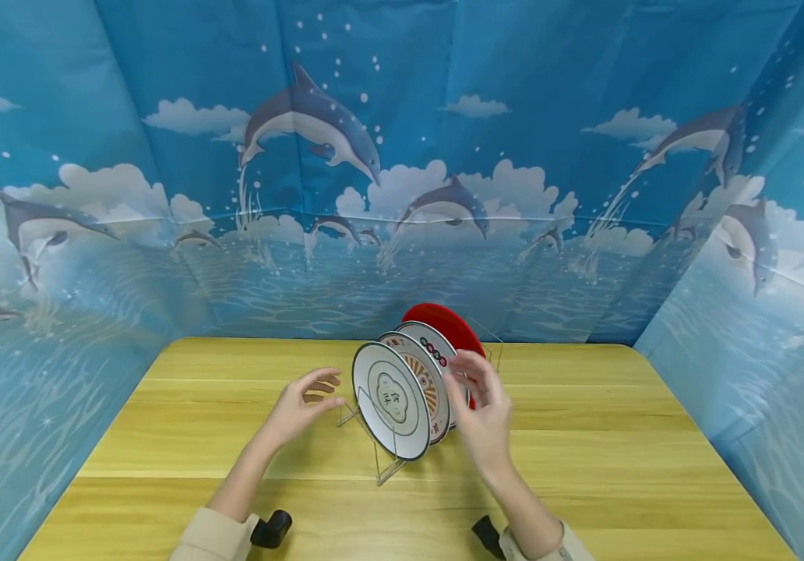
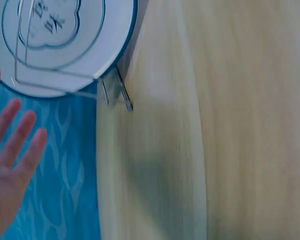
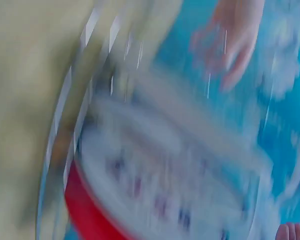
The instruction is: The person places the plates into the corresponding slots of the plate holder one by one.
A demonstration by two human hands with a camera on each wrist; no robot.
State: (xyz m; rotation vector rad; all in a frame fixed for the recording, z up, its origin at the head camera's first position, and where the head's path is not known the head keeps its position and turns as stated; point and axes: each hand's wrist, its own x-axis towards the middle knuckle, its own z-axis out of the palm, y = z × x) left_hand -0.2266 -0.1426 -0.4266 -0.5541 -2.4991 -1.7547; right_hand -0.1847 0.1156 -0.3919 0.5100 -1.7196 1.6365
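Observation:
Several plates lean in a row in a wire rack (image 1: pixel 389 472) on the table. Frontmost is a white plate (image 1: pixel 389 401) with a dark rim and written characters. Behind it stand a plate with an orange ray pattern (image 1: pixel 421 378), a white plate with round motifs (image 1: pixel 435 348) and a red plate (image 1: pixel 444 318). My left hand (image 1: pixel 307 401) hovers just left of the front plate, fingers loosely bent and holding nothing; its spread fingers (image 2: pixel 12 140) show in the left wrist view. At the plates' right side is my right hand (image 1: pixel 482 409), loosely curved, with nothing seen in it. The right wrist view is blurred.
The yellow wooden table (image 1: pixel 605 460) spreads around the rack. Behind it and along both sides hangs a blue curtain (image 1: pixel 234 280) printed with dolphins and clouds. A dark camera mount (image 1: pixel 272 530) sits at the left wrist, another (image 1: pixel 488 538) at the right.

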